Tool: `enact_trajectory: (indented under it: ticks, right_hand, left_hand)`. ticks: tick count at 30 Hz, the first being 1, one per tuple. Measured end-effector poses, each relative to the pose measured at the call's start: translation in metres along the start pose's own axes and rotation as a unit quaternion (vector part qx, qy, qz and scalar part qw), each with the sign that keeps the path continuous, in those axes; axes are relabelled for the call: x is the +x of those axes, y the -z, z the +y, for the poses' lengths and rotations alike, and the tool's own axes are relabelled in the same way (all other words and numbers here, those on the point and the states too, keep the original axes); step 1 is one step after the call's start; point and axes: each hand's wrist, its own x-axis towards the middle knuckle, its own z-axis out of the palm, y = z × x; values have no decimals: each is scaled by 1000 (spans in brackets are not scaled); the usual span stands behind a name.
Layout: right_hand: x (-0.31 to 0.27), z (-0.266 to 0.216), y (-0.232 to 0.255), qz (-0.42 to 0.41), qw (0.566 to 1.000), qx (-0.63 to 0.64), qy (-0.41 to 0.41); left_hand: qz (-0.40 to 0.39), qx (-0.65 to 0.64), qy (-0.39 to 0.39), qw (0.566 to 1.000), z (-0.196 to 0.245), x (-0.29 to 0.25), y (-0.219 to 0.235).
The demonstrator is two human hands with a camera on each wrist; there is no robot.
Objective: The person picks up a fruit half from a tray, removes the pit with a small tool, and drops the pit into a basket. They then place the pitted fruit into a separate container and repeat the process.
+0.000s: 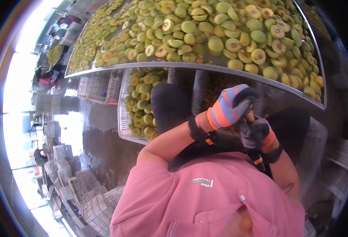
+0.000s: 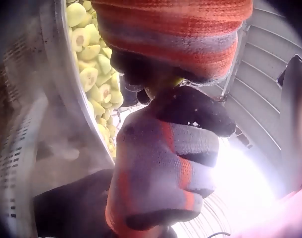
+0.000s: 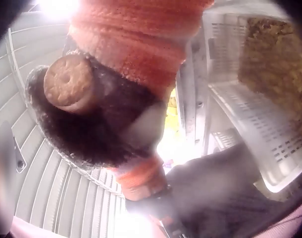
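My gloved left hand (image 1: 226, 107) and gloved right hand (image 1: 257, 133) meet over my lap, below the table's edge. A tool's round wooden handle (image 3: 67, 82) pokes out of my right fist, its flat end showing in the right wrist view. The tool's working end is hidden between the gloves. In the left wrist view a small piece of green fruit (image 2: 162, 88) shows under my left fingers, right against the right fist. Most of that fruit is covered by the gloves. Both gloves are orange and grey with dark palms.
A metal-edged table (image 1: 142, 65) heaped with halved and whole green fruit (image 1: 215, 43) stands in front. Beneath it is a white crate (image 1: 123, 122) of fruit. More crates (image 1: 93, 207) stack at lower left on the wet floor (image 1: 102, 138). People work farther off at left.
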Motion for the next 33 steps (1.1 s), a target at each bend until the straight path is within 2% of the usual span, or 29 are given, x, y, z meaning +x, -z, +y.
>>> enact_trajectory:
  ticks: [2, 3, 4, 5, 6, 8, 10, 11, 12, 14, 15, 18, 20, 21, 22, 24, 26, 28, 30, 31, 32, 33]
  right_hand:
    - [2, 2, 5, -31, 999, -2, -16]
    - [4, 4, 5, -46, 999, -3, -25]
    - [5, 1, 2, -1, 999, -42, -18]
    - [7, -2, -3, 42, 996, -82, -10]
    - [10, -3, -8, 84, 989, -122, -4]
    - [19, -1, -9, 272, 928, -254, 11]
    - [25, -5, -8, 241, 866, -439, 8]
    - [21, -6, -11, 229, 902, -365, -14]
    - [17, -8, -17, 209, 922, -324, -38]
    - [9, -11, -27, 160, 952, -242, -98]
    - [7, -7, -24, 148, 958, -229, -90]
    - [-1, 7, -16, 127, 974, -174, -69]
    - [1, 8, -18, 136, 982, -119, -62]
    - [5, 7, -19, 137, 984, -98, -61]
    - [10, 7, -21, 126, 986, -90, -59]
    - [9, 6, -26, 120, 989, -73, -37]
    - [-4, 2, -27, 127, 990, -61, -3]
    - [-4, 2, -10, 100, 994, 2, -54]
    - [2, 4, -5, 40, 997, -29, -61]
    - [6, 4, -3, 43, 996, -32, -66]
    - [7, 5, -1, 45, 996, -37, -69]
    - [9, 4, 1, 46, 995, -44, -71]
  left_hand:
    - [-24, 20, -13, 999, 5, -3, 4]
    - [-26, 1, 9, 1000, 6, -5, 5]
    - [-29, -17, 29, 999, 8, -4, 6]
    - [-22, -69, 84, 994, 13, -3, 7]
    - [-23, -19, 93, 995, 3, -2, 12]
    - [-11, 118, 166, 979, -22, -4, 16]
    - [11, 64, 183, 981, -29, -10, 11]
    - [20, 35, 194, 980, -32, -14, 9]
    - [-11, -2, 192, 981, -29, -15, 9]
    - [-59, -75, 188, 978, -10, -15, 13]
    - [-87, -38, 175, 980, 5, -13, 16]
    - [-156, 34, 47, 986, 25, -10, 22]
    - [-180, 19, -6, 984, 35, -4, 23]
    - [-166, -13, 6, 986, 34, -4, 22]
    - [-134, -105, 91, 981, 42, -2, 18]
    - [-63, -190, 108, 974, 25, -1, 7]
    - [-27, -229, 120, 966, 9, -3, 2]
    - [-20, -230, 151, 961, 6, -8, 1]
    - [-31, -220, 166, 961, -3, -13, 9]
    - [-37, -220, 198, 954, -5, -15, 11]
    - [-52, -222, 188, 955, -13, -17, 15]
    - [-29, -210, 202, 956, -20, -19, 14]
